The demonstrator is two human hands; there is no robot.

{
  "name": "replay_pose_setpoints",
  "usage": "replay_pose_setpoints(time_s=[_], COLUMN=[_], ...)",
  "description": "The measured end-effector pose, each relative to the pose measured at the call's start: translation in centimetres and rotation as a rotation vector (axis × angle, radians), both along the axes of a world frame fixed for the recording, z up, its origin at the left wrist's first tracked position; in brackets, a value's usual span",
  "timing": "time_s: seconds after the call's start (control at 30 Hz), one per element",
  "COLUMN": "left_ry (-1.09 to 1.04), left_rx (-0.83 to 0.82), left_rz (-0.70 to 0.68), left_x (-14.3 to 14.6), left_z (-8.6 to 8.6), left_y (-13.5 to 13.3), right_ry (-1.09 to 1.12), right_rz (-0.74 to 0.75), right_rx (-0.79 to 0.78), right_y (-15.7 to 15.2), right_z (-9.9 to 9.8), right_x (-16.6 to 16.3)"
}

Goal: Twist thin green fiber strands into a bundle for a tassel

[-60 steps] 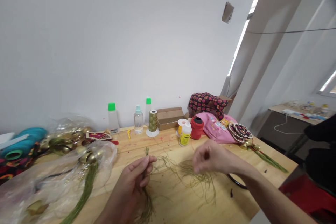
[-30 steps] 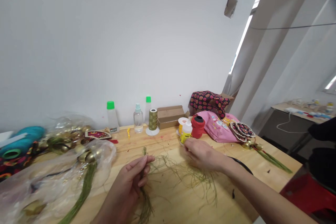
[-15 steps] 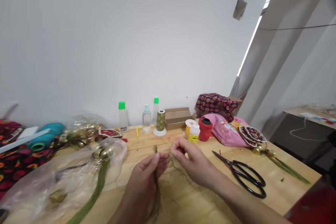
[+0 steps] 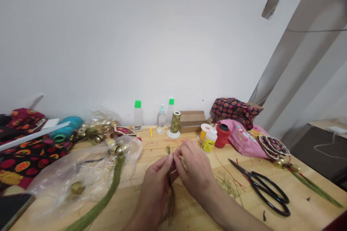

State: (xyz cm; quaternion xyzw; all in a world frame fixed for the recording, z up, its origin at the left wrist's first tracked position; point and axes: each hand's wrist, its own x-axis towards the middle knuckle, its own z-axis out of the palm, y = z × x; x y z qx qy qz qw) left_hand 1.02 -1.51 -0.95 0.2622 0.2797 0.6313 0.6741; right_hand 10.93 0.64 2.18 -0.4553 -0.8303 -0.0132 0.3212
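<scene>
Left hand: thumb and fingers grip the olive thread bundle, its short tuft above the fingertips, longer strands hanging below.
Right hand: fingertips curl in against the left's at the bundle; whether they pinch a strand cannot be told.
Left side: crumpled plastic bag, a long green tassel along its right side.
Right side: loose threads beside the forearm, then black scissors, blades pointing away and leftward.
Beyond hands: yellow-labelled bottle near the right hand, red spool just behind.
Back row: olive spool, cardboard box.
Edges: tabletop meets white wall; right edge slants nearward.
Room: wood shows between hands and back row.
</scene>
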Motion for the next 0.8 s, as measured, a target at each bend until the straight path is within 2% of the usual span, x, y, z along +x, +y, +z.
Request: replay_pose_setpoints(time_s=[0.2,0.33,0.6,0.7,0.8], left_ry=[0.223,0.352,0.456,0.435,0.443], left_rx=[-0.033,-0.046,-0.075,-0.105,-0.099], left_rz=[0.057,0.07,0.052,0.05,0.034], left_x=[-0.3,-0.8,-0.9,-0.8,-0.7], left_z=[-0.5,-0.8,-0.8,-0.7,-0.5], left_y=[0.1,0.3,0.5,0.4,0.2], right_ry=[-0.16,-0.188,0.081,0.22,0.358], right_rz=[-0.033,-0.022,0.087,0.099,0.155], right_rx=[0.068,0.026,-0.245,-0.305,-0.439], right_y=[0.3,0.4,0.9,1.3,1.6], right_z=[0.5,0.8,1.6,1.4,0.6], right_x=[0.4,0.6,2.0,2.7,3.0])
